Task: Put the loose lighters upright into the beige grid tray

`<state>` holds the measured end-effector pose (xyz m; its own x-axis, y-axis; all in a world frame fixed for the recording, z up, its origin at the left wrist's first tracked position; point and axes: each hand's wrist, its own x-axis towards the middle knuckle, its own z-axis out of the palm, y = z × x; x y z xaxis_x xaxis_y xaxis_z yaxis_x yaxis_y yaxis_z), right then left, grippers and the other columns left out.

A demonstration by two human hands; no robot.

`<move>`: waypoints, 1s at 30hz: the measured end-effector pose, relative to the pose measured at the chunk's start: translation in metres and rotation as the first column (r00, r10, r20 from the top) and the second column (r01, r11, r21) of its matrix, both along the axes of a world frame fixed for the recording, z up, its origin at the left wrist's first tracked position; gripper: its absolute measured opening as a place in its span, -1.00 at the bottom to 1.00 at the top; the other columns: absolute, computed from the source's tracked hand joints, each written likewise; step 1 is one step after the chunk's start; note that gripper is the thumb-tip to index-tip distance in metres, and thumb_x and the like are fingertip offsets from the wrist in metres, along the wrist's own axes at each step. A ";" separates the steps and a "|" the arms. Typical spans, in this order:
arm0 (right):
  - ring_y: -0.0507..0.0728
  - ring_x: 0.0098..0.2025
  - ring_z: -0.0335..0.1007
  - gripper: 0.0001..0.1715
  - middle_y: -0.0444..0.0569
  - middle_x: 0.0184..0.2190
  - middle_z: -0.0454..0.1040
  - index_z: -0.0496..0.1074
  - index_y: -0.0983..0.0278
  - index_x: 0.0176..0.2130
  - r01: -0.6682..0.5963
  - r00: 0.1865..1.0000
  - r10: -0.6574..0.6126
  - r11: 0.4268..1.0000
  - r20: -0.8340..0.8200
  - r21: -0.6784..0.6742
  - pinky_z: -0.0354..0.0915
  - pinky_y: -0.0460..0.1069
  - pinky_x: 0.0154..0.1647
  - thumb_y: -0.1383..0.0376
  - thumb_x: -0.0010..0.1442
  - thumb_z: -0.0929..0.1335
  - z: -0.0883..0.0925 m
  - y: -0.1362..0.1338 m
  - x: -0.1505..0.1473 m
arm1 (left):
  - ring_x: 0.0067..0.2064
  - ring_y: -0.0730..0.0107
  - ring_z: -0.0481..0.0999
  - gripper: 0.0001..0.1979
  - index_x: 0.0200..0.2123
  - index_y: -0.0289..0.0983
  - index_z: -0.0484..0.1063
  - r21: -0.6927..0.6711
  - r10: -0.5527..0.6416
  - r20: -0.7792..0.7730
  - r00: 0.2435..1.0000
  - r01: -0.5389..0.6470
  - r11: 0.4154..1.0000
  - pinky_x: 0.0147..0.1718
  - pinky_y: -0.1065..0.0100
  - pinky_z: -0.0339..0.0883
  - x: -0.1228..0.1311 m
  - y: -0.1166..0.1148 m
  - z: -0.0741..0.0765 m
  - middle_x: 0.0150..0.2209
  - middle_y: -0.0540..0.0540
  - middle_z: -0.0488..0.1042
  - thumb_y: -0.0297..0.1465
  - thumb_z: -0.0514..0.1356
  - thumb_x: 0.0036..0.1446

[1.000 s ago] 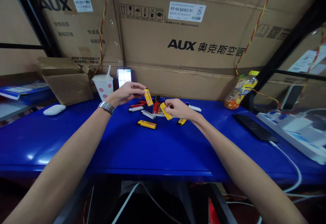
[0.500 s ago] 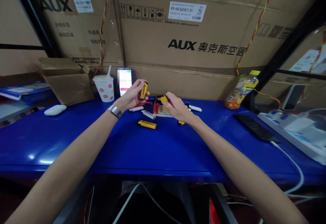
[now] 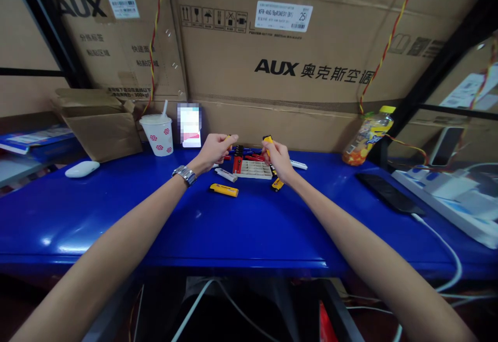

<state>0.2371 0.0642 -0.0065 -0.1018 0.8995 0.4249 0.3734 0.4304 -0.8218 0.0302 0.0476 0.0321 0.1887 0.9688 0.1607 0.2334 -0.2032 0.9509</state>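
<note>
My left hand [image 3: 213,151] is closed around a yellow lighter, mostly hidden by the fingers, left of a cream compartment tray [image 3: 254,169]. On the tray's other side, my right hand [image 3: 279,159] pinches a second yellow lighter [image 3: 267,139], its black top pointing up. Red lighters with black tops [image 3: 237,164] stand in the tray's left end. In front of the tray lie a white lighter [image 3: 226,175] and a yellow lighter [image 3: 224,190]. Another yellow lighter [image 3: 277,184] rests below my right hand. Blue and red lighters behind the tray are partly covered.
A paper cup with a straw [image 3: 157,134] and a lit phone [image 3: 189,125] stand at the back left. A white case [image 3: 82,169] lies farther left. On the right are a drink bottle [image 3: 368,137], a black phone [image 3: 389,192] on a cable, and a power strip [image 3: 447,202].
My hands have moved apart from each other, the left lower and turned so its lighter is mostly hidden, the right farther right with its lighter. More of the tray and its red lighters shows.
</note>
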 end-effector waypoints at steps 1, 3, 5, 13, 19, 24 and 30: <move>0.02 -0.66 0.05 -0.49 -0.21 -0.71 0.10 0.17 0.20 -0.46 0.042 0.996 -0.045 0.999 -0.073 -0.030 0.12 -0.04 -0.59 -0.14 0.21 0.15 0.002 -0.002 -0.001 | -0.63 0.64 0.00 -0.59 -0.57 -0.23 0.16 0.020 0.020 -0.021 1.000 -0.019 1.000 -0.56 0.38 -0.10 0.001 0.000 -0.001 -0.71 0.15 0.01 -0.14 0.15 0.21; 0.02 -0.70 0.04 -0.45 -0.21 -0.76 0.04 0.11 0.17 -0.56 0.106 0.980 -0.118 0.991 -0.158 -0.080 0.12 -0.03 -0.62 -0.17 0.17 0.20 0.005 -0.009 -0.004 | -0.62 0.62 0.03 -0.62 -0.57 -0.23 0.18 0.077 0.067 -0.082 0.994 -0.061 0.995 -0.56 0.38 -0.05 0.002 0.000 -0.002 -0.69 0.13 0.03 -0.17 0.17 0.17; 0.01 -0.72 0.01 -0.42 -0.22 -0.79 0.00 0.05 0.15 -0.60 0.153 0.970 -0.171 0.982 -0.172 -0.112 0.09 -0.02 -0.67 -0.19 0.14 0.22 0.008 -0.014 -0.007 | -0.62 0.60 0.05 -0.65 -0.56 -0.23 0.19 0.142 0.110 -0.156 0.982 -0.088 0.986 -0.57 0.39 -0.01 0.003 -0.001 -0.003 -0.67 0.11 0.06 -0.18 0.19 0.13; -0.02 -0.71 -0.16 -0.59 -0.25 -0.76 -0.10 0.10 0.17 -0.58 0.299 0.950 -0.303 0.952 -0.074 -0.070 -0.08 -0.04 -0.74 0.01 0.09 0.29 0.005 -0.011 -0.009 | -0.58 0.57 0.10 -0.71 -0.55 -0.26 0.22 0.287 0.179 -0.288 0.941 -0.093 0.953 -0.62 0.42 -0.05 0.003 0.000 -0.005 -0.60 0.04 0.12 -0.22 0.17 0.06; -0.03 -0.68 -0.12 -0.71 -0.21 -0.73 -0.02 0.17 0.21 -0.59 0.320 0.946 -0.322 0.946 -0.039 -0.049 -0.07 -0.05 -0.70 0.15 0.03 0.29 0.006 -0.010 -0.010 | -0.55 0.53 0.11 -0.72 -0.45 -0.28 0.32 0.291 0.186 -0.352 0.917 -0.082 0.953 -0.59 0.40 -0.06 0.003 0.002 -0.007 -0.59 0.03 0.12 -0.18 0.12 0.11; -0.03 -0.67 -0.10 -0.71 -0.21 -0.73 -0.01 0.16 0.21 -0.60 0.343 0.937 -0.346 0.938 -0.046 -0.050 -0.07 -0.04 -0.69 0.17 0.01 0.31 0.006 -0.010 -0.011 | -0.58 0.56 0.10 -0.74 -0.48 -0.28 0.30 0.263 0.162 -0.308 0.938 -0.079 0.961 -0.59 0.40 -0.04 0.003 0.001 -0.007 -0.59 0.04 0.12 -0.20 0.16 0.09; -0.03 -0.67 -0.08 -0.64 -0.21 -0.73 0.00 0.15 0.21 -0.60 0.314 0.946 -0.319 0.946 -0.052 -0.082 -0.08 -0.05 -0.71 0.12 0.02 0.36 0.004 -0.011 -0.010 | -0.58 0.56 0.12 -0.68 -0.55 -0.26 0.24 0.311 0.197 -0.272 0.942 -0.108 0.944 -0.60 0.39 -0.04 0.002 0.003 -0.009 -0.61 0.05 0.12 -0.17 0.19 0.06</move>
